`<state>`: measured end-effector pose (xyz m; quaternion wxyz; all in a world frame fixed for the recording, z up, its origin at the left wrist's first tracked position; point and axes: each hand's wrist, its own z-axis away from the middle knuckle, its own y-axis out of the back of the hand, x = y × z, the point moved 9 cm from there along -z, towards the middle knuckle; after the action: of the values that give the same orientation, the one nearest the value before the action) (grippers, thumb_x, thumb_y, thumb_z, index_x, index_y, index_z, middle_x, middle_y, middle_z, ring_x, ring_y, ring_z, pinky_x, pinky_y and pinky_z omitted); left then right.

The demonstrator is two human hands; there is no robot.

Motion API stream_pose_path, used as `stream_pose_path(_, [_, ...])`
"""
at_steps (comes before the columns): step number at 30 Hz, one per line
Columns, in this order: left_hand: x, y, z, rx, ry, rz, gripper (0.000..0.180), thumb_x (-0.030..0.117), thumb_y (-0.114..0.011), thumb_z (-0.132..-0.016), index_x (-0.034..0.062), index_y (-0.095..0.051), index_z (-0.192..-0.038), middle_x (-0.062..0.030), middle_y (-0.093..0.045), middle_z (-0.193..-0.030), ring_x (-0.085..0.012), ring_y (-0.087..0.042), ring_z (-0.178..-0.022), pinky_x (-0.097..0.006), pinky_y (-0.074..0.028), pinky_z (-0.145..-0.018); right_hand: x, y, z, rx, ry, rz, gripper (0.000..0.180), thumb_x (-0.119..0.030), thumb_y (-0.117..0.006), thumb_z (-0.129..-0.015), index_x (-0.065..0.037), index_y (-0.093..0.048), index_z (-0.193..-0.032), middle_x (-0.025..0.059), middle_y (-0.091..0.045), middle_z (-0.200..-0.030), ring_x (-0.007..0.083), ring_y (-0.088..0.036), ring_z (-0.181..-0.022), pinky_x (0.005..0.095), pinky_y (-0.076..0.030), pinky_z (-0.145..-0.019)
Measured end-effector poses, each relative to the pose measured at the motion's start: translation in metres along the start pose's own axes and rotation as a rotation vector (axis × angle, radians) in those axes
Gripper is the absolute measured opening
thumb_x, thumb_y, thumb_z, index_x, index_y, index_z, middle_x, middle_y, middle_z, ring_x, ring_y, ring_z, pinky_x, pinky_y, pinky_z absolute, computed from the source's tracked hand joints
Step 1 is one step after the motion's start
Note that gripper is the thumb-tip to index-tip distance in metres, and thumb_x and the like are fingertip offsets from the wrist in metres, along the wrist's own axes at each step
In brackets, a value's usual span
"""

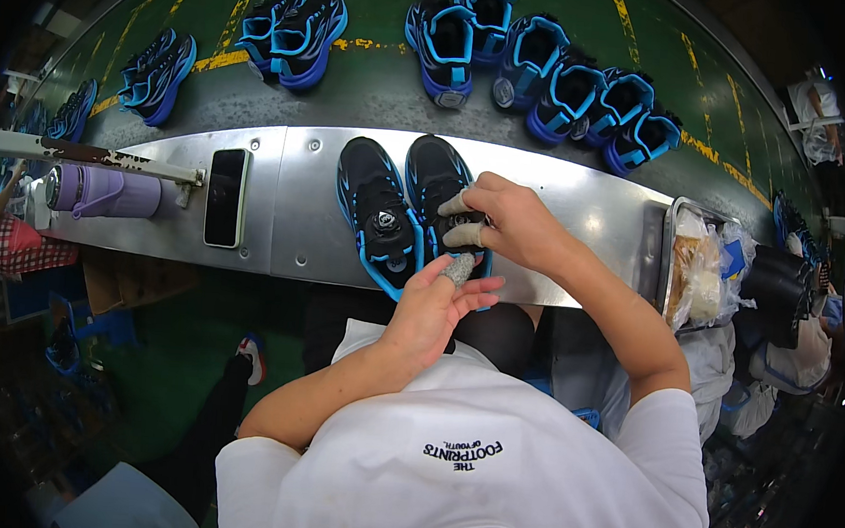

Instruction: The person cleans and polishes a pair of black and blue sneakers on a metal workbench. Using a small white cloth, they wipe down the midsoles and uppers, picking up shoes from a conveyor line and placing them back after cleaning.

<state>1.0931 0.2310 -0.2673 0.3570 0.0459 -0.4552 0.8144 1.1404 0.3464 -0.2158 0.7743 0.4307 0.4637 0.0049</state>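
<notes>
Two black sneakers with blue trim stand side by side, toes away from me: the left sneaker (372, 198) and the right sneaker (434, 163). Each has a round dial on its tongue. My right hand (517, 221) bends over the right sneaker, with two beige-covered fingertips on either side of its dial, which they partly hide. Close to that sneaker's heel opening, my left hand (436, 308) is turned partly palm up, fingers stretched apart. A grey cover sits on one of its digits, which reaches the shoe's collar. Neither hand touches the left sneaker.
The sneakers stand on a metal bench (296, 198). A phone (226, 199) and a purple bottle (112, 193) lie left, beside a worn metal bar (91, 155). At right is a tray (669, 269) of plastic-wrapped items. More sneakers (559, 84) line the green-and-grey surface beyond.
</notes>
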Motion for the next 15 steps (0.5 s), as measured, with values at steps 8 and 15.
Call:
stream_pose_path(8, [0.001, -0.002, 0.000, 0.009, 0.008, -0.017, 0.033, 0.006, -0.043, -0.099, -0.0038, -0.044, -0.130, -0.0155, -0.052, -0.128, -0.0326, -0.058, -0.116, -0.039, -0.052, -0.092, -0.006, -0.001, -0.001, -0.085, -0.006, -0.078, 0.034, -0.017, -0.074, -0.078, -0.015, -0.071, -0.112, 0.0087, -0.056, -0.092, 0.0217, -0.056, -0.086, 0.0328, -0.047, -0.076])
stream_pose_path(15, [-0.005, -0.007, 0.004, 0.015, -0.019, -0.019, 0.031, 0.006, -0.042, -0.099, -0.0041, -0.045, -0.128, -0.0156, -0.053, -0.127, -0.0321, -0.058, -0.115, -0.040, -0.051, -0.092, -0.012, 0.006, 0.005, -0.060, 0.198, -0.181, 0.029, -0.017, -0.073, -0.075, -0.012, -0.073, -0.104, 0.0119, -0.058, -0.090, 0.0273, -0.061, -0.082, 0.0369, -0.050, -0.074])
